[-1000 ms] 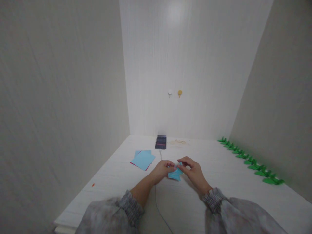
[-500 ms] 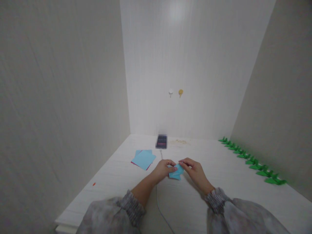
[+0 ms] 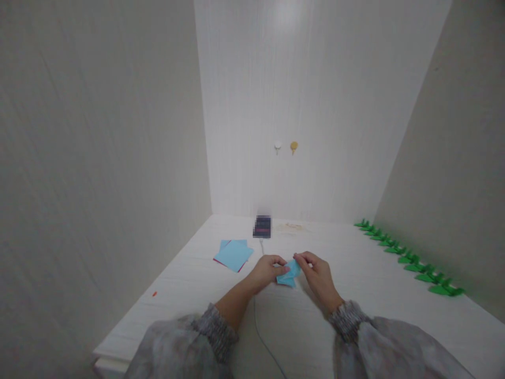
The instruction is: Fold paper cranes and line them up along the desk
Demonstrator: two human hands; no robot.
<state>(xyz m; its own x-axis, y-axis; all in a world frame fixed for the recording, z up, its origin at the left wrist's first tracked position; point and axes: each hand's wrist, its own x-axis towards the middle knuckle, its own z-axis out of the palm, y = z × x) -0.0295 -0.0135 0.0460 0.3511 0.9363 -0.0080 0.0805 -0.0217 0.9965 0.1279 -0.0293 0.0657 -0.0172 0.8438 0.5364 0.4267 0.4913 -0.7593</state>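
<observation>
A small folded piece of light blue paper (image 3: pixel 289 273) is held just above the white table (image 3: pixel 189 295). My left hand (image 3: pixel 266 271) pinches its left side with closed fingers. My right hand (image 3: pixel 317 273) pinches its upper right corner, fingers curled. Both sleeves are grey and gathered at the wrist. A stack of light blue paper sheets (image 3: pixel 234 254), with a red edge showing beneath, lies flat to the left of my hands.
A row of several green folded paper figures (image 3: pixel 406 258) lines the right wall. A dark blurred device (image 3: pixel 262 227) stands at the back with a cable (image 3: pixel 260 326) running toward me. Two small hooks (image 3: pixel 286 147) are on the back wall. A tiny red scrap (image 3: pixel 154 294) lies at left.
Both hands have shifted slightly up and right with the blue paper, and the fingers have worked on its fold. The rest has not moved.
</observation>
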